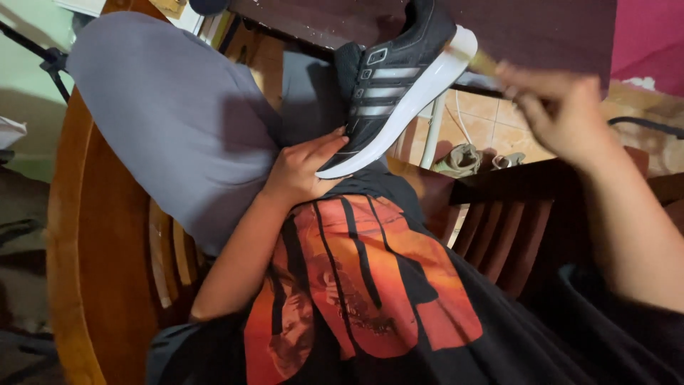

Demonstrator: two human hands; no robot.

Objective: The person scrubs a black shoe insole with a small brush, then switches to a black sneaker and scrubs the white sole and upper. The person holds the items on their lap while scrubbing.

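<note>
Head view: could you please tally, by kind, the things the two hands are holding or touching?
Black sneaker with grey stripes and a white sole, gripped at one end by the left hand: 1
Blurred brush-like tool with a pale handle, in the right hand, at the sole: 1
Total: 2

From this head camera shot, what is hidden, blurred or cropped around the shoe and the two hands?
- Head view: the right hand is motion-blurred; its grip on the thin yellowish tool is unclear, and so is what the tool is.
- The black sneaker with grey stripes and white sole: its end is cut off by the top edge.
- The left hand: its palm is hidden, and the fingers cover part of the shoe.
</note>
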